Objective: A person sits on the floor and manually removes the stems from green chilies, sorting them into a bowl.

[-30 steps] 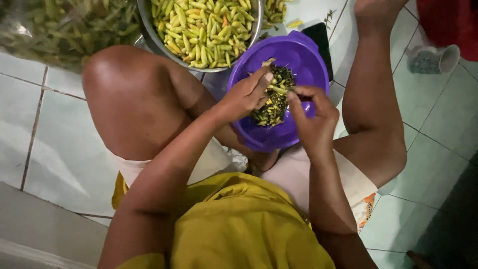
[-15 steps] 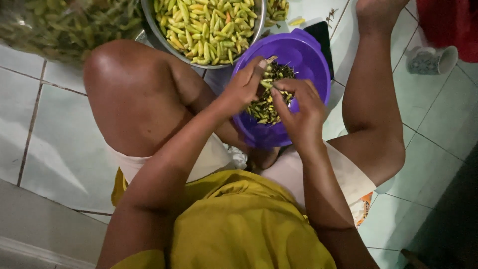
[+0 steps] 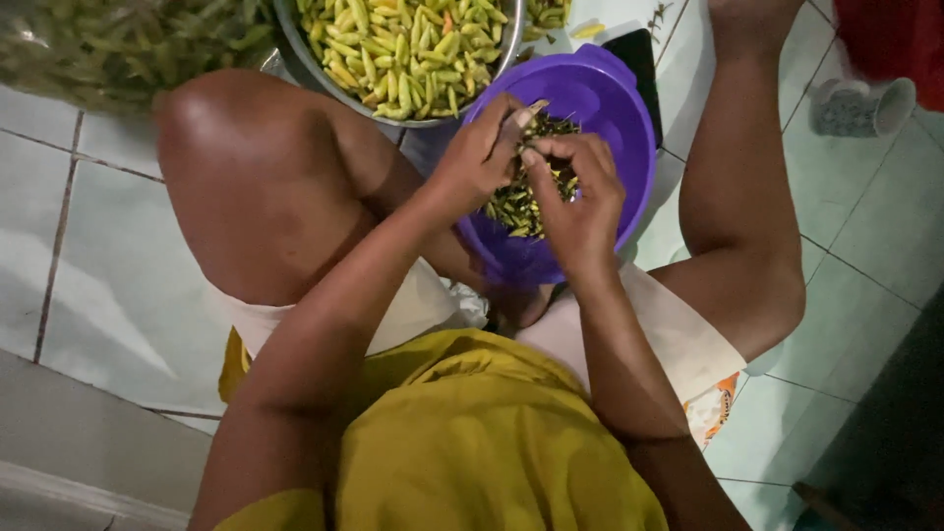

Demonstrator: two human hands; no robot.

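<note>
Upper left: clear bag of green chilies [image 3: 118, 44], then metal bowl of yellow-green chilies [image 3: 403, 49]. Centre: left hand [image 3: 477, 157] and right hand [image 3: 580, 202] pinch one small chili [image 3: 536, 110] (fingertips pressed together) over purple bowl [image 3: 615, 108] of stems.

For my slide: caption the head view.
Seated on tiles, left hand and right hand pick chillies over a purple bowl.

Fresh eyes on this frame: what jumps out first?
The purple bowl at centre, between the seated person's knees, with the left hand and right hand meeting over a heap of dark green stems inside it. Just above it, a metal bowl piled with yellow-green chillies stands at the top edge, on the pale tiled floor.
</note>
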